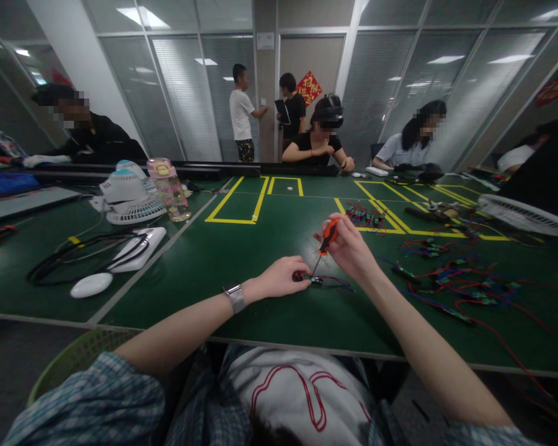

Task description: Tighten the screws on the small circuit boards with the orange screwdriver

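Observation:
My right hand (345, 238) grips an orange and black screwdriver (329, 235), tilted with its tip down. The tip meets, or nearly meets, a small wired circuit board (315, 280) on the green table. Closed fingers of my left hand (286, 276) pinch the board's left end and hold it against the tabletop. Red and blue wires trail from the board to the right. My left fingers hide part of it.
Several wired circuit boards (481, 297) lie to the right, and a wire bundle (365, 215) sits farther back. At left are a white fan (132, 195), a bottle (171, 192), black cables (81, 257) and a white mouse (92, 285). Several people are across the table.

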Tool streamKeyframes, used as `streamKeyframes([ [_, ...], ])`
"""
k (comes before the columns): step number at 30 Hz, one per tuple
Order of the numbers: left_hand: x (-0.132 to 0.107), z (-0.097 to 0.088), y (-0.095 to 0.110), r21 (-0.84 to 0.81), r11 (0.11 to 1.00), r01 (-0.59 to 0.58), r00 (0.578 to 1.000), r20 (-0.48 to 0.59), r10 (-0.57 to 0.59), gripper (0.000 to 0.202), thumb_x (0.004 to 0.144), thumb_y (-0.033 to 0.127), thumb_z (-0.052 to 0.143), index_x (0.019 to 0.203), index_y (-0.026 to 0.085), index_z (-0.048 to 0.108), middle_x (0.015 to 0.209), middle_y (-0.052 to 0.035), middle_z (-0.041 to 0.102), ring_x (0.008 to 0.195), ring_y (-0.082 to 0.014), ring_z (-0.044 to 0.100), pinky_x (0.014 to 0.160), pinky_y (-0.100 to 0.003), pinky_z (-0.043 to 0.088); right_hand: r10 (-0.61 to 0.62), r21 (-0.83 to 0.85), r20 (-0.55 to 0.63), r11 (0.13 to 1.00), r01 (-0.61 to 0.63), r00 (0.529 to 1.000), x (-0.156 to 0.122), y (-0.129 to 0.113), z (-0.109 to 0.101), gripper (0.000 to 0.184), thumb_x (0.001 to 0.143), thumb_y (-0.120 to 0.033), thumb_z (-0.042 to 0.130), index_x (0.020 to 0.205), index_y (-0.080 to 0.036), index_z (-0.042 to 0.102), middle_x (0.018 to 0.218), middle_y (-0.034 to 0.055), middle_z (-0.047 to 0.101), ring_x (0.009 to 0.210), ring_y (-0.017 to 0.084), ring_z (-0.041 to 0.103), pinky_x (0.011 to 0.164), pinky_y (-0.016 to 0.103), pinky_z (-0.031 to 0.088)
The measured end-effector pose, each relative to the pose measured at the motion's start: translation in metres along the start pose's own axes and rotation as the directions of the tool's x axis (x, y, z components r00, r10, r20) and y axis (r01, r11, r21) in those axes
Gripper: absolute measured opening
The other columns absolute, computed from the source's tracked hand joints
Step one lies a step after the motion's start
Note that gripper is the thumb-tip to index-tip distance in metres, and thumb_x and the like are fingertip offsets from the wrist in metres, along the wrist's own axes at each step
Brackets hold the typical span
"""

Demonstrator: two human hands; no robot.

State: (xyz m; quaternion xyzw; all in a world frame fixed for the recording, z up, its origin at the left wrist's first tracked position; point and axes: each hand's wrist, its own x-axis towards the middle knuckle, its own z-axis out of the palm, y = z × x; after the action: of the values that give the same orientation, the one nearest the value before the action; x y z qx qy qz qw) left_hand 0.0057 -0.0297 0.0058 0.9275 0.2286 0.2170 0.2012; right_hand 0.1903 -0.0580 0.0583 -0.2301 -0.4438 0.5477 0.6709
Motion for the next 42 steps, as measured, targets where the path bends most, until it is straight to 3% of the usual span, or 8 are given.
streamKeyframes([
  [3,0.0002,-0.0004,0.0002,0.002,1.0,0.002,1.0,0.002,-0.002,0.016,0.087,0.027,0.066,0.096,0.016,0.072,0.092,-0.0041,0.064,0.08,-0.0144,0.06,0.073,-0.023,0.045,-0.008,-0.03,0.022,1.0,0.009,1.0,0.0001,0.0005,0.0006,0.029,0.074,-0.043,0.079,0.099,-0.032,0.07,0.079,-0.0034,0.069,0.076,0.012,0.063,0.082,0.028,0.055],
  [8,0.0002,-0.0008,0.0014,-0.004,1.0,0.005,1.0,0.002,-0.005,0.017,0.087,0.027,0.065,0.097,0.016,0.073,0.092,-0.0042,0.065,0.08,-0.0143,0.061,0.072,-0.023,0.045,0.009,0.01,0.083,1.0,-0.01,0.997,-0.0021,-0.0004,0.0063,0.022,0.077,-0.047,0.075,0.089,-0.029,0.068,0.072,-0.0041,0.066,0.067,0.01,0.06,0.082,0.028,0.055],
  [14,-0.0003,-0.0013,0.0019,-0.004,1.0,0.006,1.0,-0.005,-0.006,0.016,0.086,0.026,0.066,0.096,0.015,0.073,0.092,-0.0044,0.065,0.08,-0.0144,0.061,0.073,-0.023,0.045,0.006,0.048,0.019,0.999,-0.007,1.0,-0.0016,-0.0006,0.003,0.025,0.07,-0.043,0.083,0.08,-0.027,0.068,0.082,-0.0053,0.064,0.077,0.01,0.061,0.088,0.03,0.056],
  [20,0.0001,-0.0004,0.0009,-0.002,1.0,0.002,1.0,-0.007,-0.002,0.016,0.087,0.026,0.066,0.097,0.016,0.073,0.092,-0.0041,0.065,0.08,-0.0139,0.061,0.073,-0.023,0.045,0.01,0.016,0.062,1.0,-0.011,0.998,-0.0012,-0.0006,0.0002,0.023,0.077,-0.045,0.076,0.093,-0.029,0.069,0.078,-0.0045,0.067,0.072,0.009,0.062,0.086,0.028,0.056],
  [24,0.0004,0.0,0.0008,-0.002,1.0,0.001,1.0,-0.002,-0.001,0.017,0.087,0.026,0.066,0.098,0.015,0.073,0.092,-0.0043,0.065,0.08,-0.014,0.06,0.072,-0.023,0.045,0.034,0.042,0.105,0.998,-0.039,0.994,-0.0026,-0.0014,0.0058,0.02,0.08,-0.046,0.074,0.087,-0.028,0.067,0.073,-0.0048,0.065,0.067,0.009,0.06,0.086,0.028,0.055],
  [31,0.0002,-0.0007,0.0021,0.006,1.0,0.005,1.0,-0.009,-0.005,0.016,0.087,0.027,0.066,0.096,0.016,0.072,0.091,-0.0039,0.064,0.08,-0.0141,0.06,0.073,-0.023,0.045,0.014,0.061,0.014,0.998,-0.015,1.0,-0.0021,-0.0007,0.003,0.027,0.069,-0.042,0.083,0.083,-0.027,0.065,0.081,-0.0059,0.064,0.075,0.009,0.06,0.088,0.029,0.055],
  [38,0.0005,-0.001,0.0014,0.011,1.0,0.006,1.0,0.003,-0.006,0.016,0.087,0.027,0.066,0.096,0.016,0.072,0.092,-0.0039,0.065,0.081,-0.0146,0.061,0.074,-0.024,0.045,-0.002,0.006,0.028,1.0,0.002,1.0,-0.0002,0.0005,0.0001,0.023,0.078,-0.044,0.075,0.095,-0.03,0.067,0.079,-0.004,0.065,0.074,0.01,0.061,0.085,0.028,0.054],
  [42,0.0003,-0.001,0.0019,0.011,1.0,0.007,1.0,0.002,-0.007,0.017,0.087,0.028,0.065,0.097,0.016,0.072,0.092,-0.0041,0.065,0.082,-0.0149,0.061,0.075,-0.024,0.045,0.019,0.005,0.039,1.0,-0.02,0.999,-0.001,-0.0005,0.0038,0.021,0.08,-0.047,0.071,0.089,-0.03,0.064,0.074,-0.0047,0.063,0.068,0.011,0.059,0.086,0.031,0.054],
])
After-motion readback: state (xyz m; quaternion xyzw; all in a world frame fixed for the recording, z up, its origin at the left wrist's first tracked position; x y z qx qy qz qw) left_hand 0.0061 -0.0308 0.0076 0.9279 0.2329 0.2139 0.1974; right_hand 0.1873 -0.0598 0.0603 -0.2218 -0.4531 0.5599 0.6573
